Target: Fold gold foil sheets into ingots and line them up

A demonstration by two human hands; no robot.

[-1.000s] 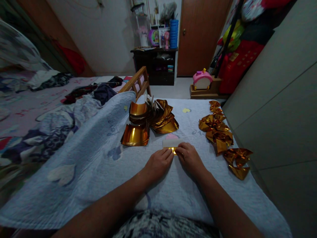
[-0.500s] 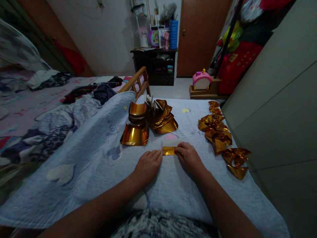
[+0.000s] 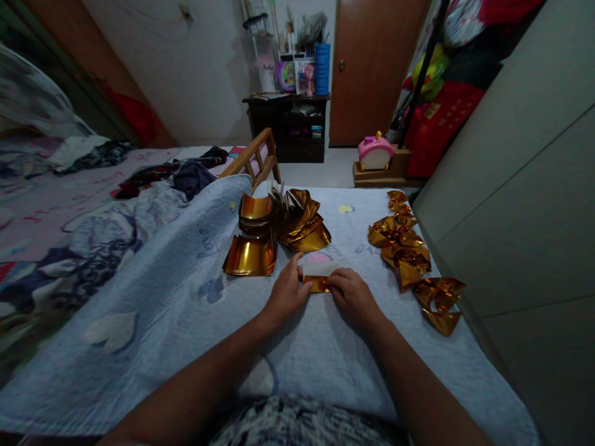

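A sheet of gold foil paper [image 3: 320,269] lies in front of me, white side up, with its near edge folded over into a gold strip. My left hand [image 3: 288,294] holds the left end, its thumb on the gold strip and its fingers at the far side. At the right end, my right hand [image 3: 354,296] pinches the folded strip; its fingertips partly cover the paper. Just beyond my hands is a fanned stack of gold foil sheets [image 3: 251,253]. Several folded gold foil pieces [image 3: 405,255] lie in a row on the right.
A pale blue quilt [image 3: 186,365] covers the surface under my hands. Clothes and bedding [image 3: 106,229] are heaped on the left. Past the far edge stand a wooden rail [image 3: 246,162], a dark cabinet [image 3: 283,130] and a pink toy [image 3: 375,153]. A pale panel [image 3: 525,229] borders the right side.
My left hand has shifted from lying flat beside the paper to gripping its left end, thumb on the gold strip. The right hand stays at the right end. The view has shifted slightly.
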